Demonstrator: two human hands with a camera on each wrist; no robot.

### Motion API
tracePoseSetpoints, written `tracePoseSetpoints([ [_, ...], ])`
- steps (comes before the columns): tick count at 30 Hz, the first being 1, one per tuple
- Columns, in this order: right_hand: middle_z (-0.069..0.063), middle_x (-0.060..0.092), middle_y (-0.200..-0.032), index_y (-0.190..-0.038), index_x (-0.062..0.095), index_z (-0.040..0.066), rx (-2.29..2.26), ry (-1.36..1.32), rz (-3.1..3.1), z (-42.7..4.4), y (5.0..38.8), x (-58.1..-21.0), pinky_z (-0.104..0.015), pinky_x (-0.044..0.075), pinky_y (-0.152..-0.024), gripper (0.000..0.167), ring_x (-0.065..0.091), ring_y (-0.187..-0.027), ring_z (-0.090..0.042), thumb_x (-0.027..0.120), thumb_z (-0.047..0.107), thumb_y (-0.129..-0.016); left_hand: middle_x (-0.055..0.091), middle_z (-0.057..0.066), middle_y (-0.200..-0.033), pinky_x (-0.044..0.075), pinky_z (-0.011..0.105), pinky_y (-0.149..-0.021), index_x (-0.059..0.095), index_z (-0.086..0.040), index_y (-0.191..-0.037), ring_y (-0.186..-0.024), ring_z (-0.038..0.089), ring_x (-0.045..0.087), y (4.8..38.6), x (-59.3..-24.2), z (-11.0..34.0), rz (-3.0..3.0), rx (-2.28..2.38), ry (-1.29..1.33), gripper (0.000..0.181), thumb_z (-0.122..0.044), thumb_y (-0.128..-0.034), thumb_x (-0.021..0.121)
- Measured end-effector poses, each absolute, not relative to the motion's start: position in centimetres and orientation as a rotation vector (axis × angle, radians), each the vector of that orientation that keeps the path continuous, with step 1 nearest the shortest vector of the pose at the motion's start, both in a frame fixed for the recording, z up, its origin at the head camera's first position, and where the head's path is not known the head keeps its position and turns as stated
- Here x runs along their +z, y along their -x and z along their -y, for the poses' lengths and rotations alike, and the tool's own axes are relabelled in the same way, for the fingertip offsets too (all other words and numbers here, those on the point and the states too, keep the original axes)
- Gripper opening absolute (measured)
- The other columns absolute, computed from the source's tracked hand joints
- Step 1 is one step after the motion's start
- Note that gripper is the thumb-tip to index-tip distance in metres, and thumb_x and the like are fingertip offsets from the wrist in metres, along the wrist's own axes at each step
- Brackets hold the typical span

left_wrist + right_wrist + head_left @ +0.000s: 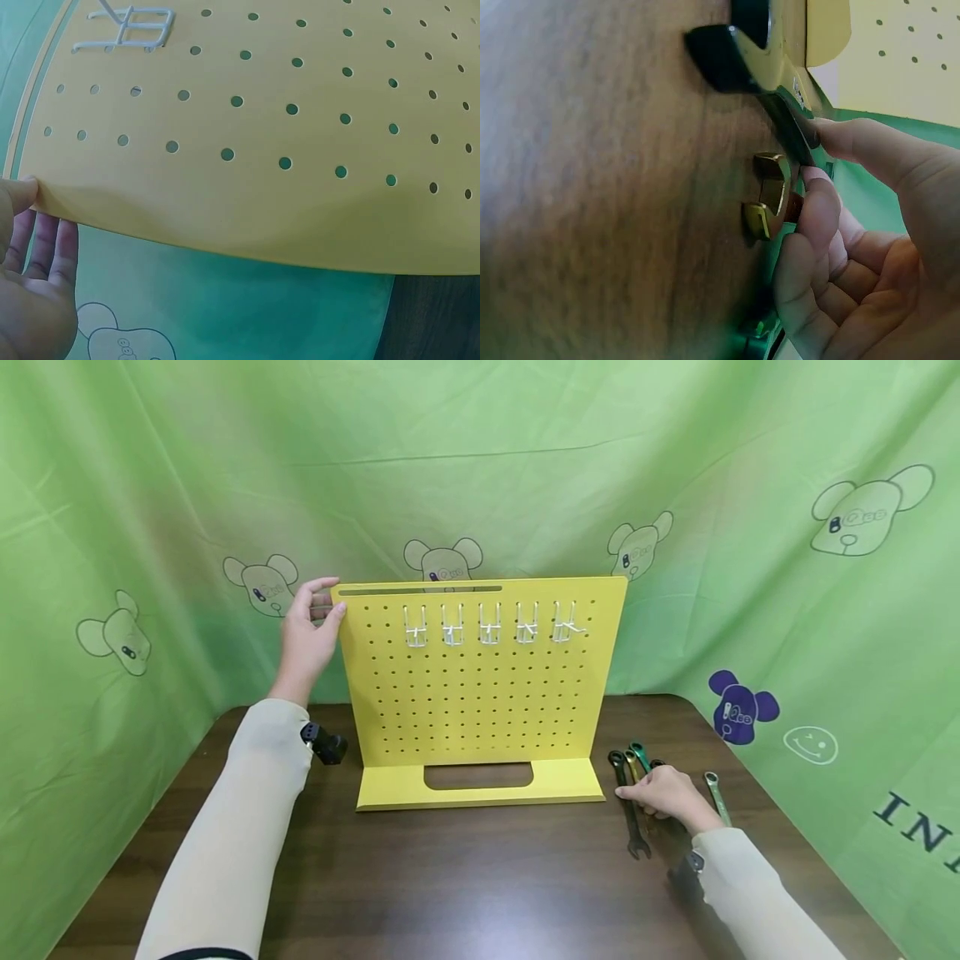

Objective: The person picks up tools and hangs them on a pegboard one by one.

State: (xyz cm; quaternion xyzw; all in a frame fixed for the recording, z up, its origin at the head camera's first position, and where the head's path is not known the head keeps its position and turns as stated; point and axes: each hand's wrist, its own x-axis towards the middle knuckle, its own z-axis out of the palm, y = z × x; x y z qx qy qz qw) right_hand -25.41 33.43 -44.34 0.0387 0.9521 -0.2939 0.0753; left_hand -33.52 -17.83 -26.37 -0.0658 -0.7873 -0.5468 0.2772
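Observation:
A yellow pegboard [480, 718] stands upright on its base, with several white wire hooks [490, 631] across its upper part. My left hand [307, 631] holds its upper left corner, thumb on the front and fingers behind the edge, as the left wrist view shows. At the board's right, my right hand [663, 795] pinches a black combination wrench [636, 839] between thumb and fingers; its open end points toward me. Beside it lie a gold wrench [757, 220] and a green wrench [640, 754], partly covered by the hand.
A silver-green wrench [717, 797] lies farther right on the brown wooden table [465, 885]. Another dark ring end [657, 763] shows behind the right hand. A green printed curtain [525, 468] hangs behind and around the table.

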Motion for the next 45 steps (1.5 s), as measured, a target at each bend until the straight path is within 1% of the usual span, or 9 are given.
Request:
tracePoseSetpoints([
  [4,-0.003,0.060,-0.058,-0.058,0.060,0.009,-0.896,-0.127,-2.857,-33.4,25.5,-44.4,-0.030,0.051,-0.053,0.041,0.057,-0.052,-0.015,0.077,0.036,-0.085,0.059,0.012,-0.121,0.051,0.032,-0.087,0.056,-0.017,-0.138,-0.106,0.021,0.055,33.6,-26.5,17.9,2.105,-1.472,0.174,0.037,-0.013,-0.1013,0.060],
  [9,-0.002,0.059,-0.056,-0.057,0.059,0.011,-0.891,-0.135,-2.854,-33.4,25.7,-44.5,-0.029,0.049,-0.052,0.042,0.055,-0.050,-0.014,0.076,0.038,-0.084,0.059,0.011,-0.119,0.050,0.030,-0.084,0.057,-0.017,-0.137,-0.104,0.019,0.055,33.7,-26.6,18.0,2.100,-1.478,0.174,0.036,-0.013,-0.1013,0.060],
  [14,-0.001,0.059,-0.056,-0.056,0.059,0.012,-0.890,-0.145,-2.855,-33.5,25.8,-44.7,-0.029,0.048,-0.052,0.043,0.055,-0.052,-0.014,0.076,0.040,-0.083,0.060,0.010,-0.118,0.050,0.029,-0.084,0.057,-0.017,-0.137,-0.103,0.019,0.055,33.7,-26.6,18.0,2.100,-1.479,0.173,0.036,-0.013,-0.1012,0.060],
  [21,-0.001,0.063,-0.062,-0.066,0.068,0.008,-0.953,-0.171,-2.840,-33.8,25.4,-44.4,-0.030,0.054,-0.054,0.036,0.061,-0.060,-0.015,0.077,0.037,-0.085,0.058,0.011,-0.119,0.050,0.031,-0.087,0.056,-0.017,-0.138,-0.106,0.020,0.055,33.7,-26.5,18.0,2.120,-1.475,0.172,0.036,-0.015,-0.1018,0.059],
  [27,-0.002,0.062,-0.060,-0.063,0.063,0.008,-1.052,-0.181,-2.806,-33.8,25.0,-44.2,-0.030,0.057,-0.056,0.037,0.062,-0.059,-0.015,0.078,0.032,-0.086,0.056,0.010,-0.120,0.051,0.033,-0.087,0.055,-0.018,-0.137,-0.106,0.021,0.053,33.7,-26.5,18.0,2.132,-1.490,0.174,0.035,-0.014,-0.1022,0.058],
  [29,-0.002,0.062,-0.060,-0.066,0.066,0.005,-1.079,-0.173,-2.798,-33.7,24.9,-44.1,-0.030,0.057,-0.056,0.034,0.063,-0.058,-0.015,0.077,0.030,-0.086,0.056,0.010,-0.119,0.051,0.033,-0.087,0.055,-0.018,-0.137,-0.105,0.021,0.053,33.6,-26.4,18.0,2.136,-1.489,0.167,0.035,-0.014,-0.1022,0.058],
  [32,-0.002,0.062,-0.062,-0.080,0.072,0.000,-1.093,-0.158,-2.796,-33.7,24.9,-44.0,-0.031,0.057,-0.056,0.028,0.062,-0.058,-0.015,0.076,0.026,-0.088,0.056,0.009,-0.120,0.051,0.033,-0.087,0.055,-0.019,-0.136,-0.106,0.022,0.053,33.5,-26.3,17.9,2.143,-1.490,0.156,0.035,-0.013,-0.1021,0.058],
  [35,-0.002,0.062,-0.063,-0.088,0.073,-0.002,-1.094,-0.136,-2.797,-33.7,24.9,-44.0,-0.031,0.058,-0.056,0.025,0.062,-0.059,-0.015,0.074,0.023,-0.090,0.055,0.009,-0.120,0.051,0.033,-0.087,0.055,-0.018,-0.136,-0.106,0.021,0.053,33.4,-26.2,17.9,2.145,-1.496,0.152,0.035,-0.013,-0.1021,0.058],
  [45,-0.003,0.061,-0.065,-0.088,0.069,-0.001,-1.084,-0.096,-2.815,-33.9,24.6,-44.0,-0.032,0.058,-0.056,0.025,0.062,-0.059,-0.016,0.071,0.024,-0.093,0.057,0.008,-0.117,0.051,0.032,-0.082,0.055,-0.018,-0.135,-0.102,0.020,0.054,33.5,-26.4,17.9,2.140,-1.487,0.165,0.034,-0.012,-0.1019,0.058],
])
